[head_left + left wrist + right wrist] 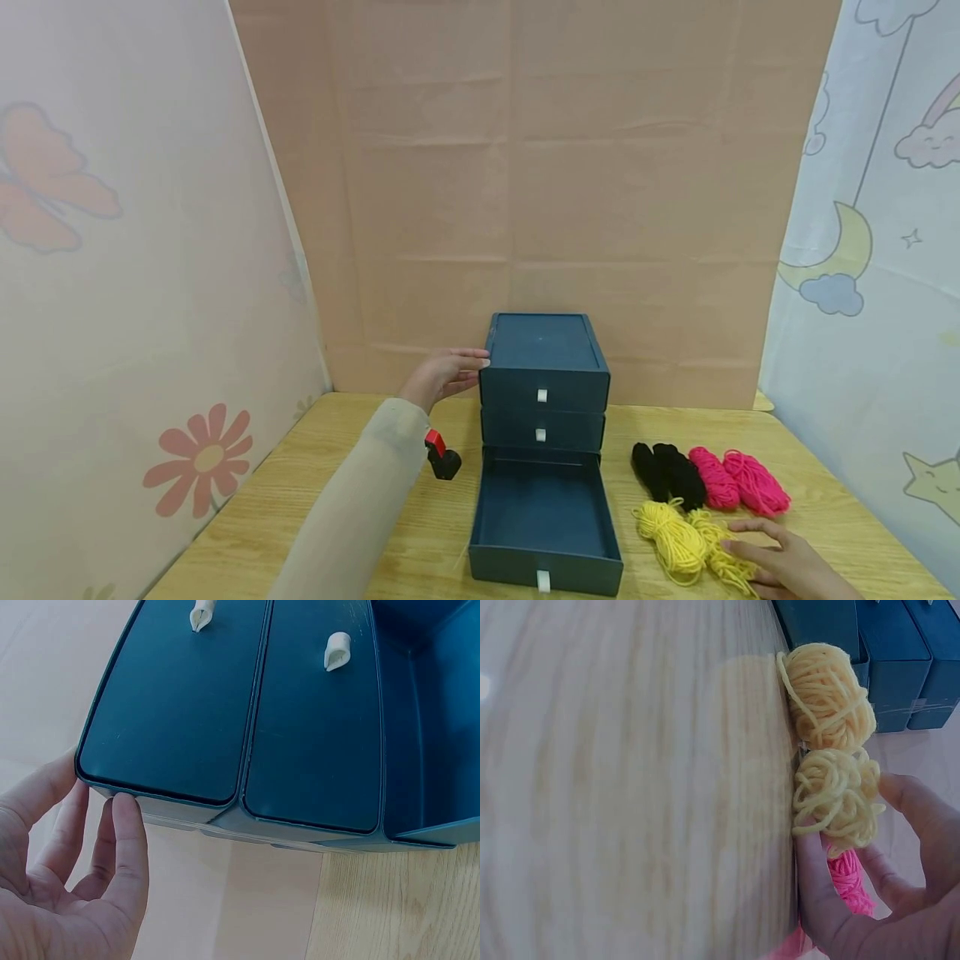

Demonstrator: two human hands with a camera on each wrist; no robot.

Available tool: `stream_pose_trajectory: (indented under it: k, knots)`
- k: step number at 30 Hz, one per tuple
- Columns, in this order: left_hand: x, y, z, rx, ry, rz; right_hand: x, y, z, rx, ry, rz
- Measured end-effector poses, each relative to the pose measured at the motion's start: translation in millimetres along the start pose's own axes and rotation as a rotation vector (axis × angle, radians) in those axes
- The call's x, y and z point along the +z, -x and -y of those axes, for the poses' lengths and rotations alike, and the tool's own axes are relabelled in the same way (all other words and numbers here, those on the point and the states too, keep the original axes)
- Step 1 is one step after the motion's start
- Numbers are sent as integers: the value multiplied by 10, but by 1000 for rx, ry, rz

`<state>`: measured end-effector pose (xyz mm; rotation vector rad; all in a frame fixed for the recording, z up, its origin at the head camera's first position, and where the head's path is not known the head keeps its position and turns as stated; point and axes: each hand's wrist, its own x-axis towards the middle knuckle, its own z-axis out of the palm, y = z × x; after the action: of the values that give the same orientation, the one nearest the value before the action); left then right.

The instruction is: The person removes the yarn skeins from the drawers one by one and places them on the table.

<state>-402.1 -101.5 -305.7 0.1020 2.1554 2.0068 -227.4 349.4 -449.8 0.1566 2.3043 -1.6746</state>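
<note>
A dark blue drawer unit (543, 390) stands on the table, its bottom drawer (542, 569) pulled out with a bare inside. My left hand (450, 373) touches the upper left side of the unit with its fingers extended; the left wrist view shows the fingertips (126, 806) against that side. At the right, my right hand (787, 567) holds a yellow yarn skein (836, 796) lying on the table, thumb on one side and a finger on the other. Another yellow skein (670, 533) lies right beside it, closer to the drawer.
Behind the yellow yarn lie black skeins (678, 475) and pink skeins (756, 482). White tabs (542, 396) mark the drawer fronts. A black and red device (442, 457) is at my left wrist. A tan sheet (450, 167) hangs behind; printed sheets flank both sides.
</note>
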Motion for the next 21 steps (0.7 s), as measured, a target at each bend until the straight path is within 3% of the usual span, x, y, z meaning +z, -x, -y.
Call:
stream_pose_trajectory:
  k: [12,18,21]
  knots:
    - [-13,44,21,38,-16,9,-14,23,55,4,27,-13]
    - [-20,63,25,51,-12,15,-27,41,151,41,76,-111]
    - [-27,79,26,60,-12,21,-91,50,192,31,96,-104]
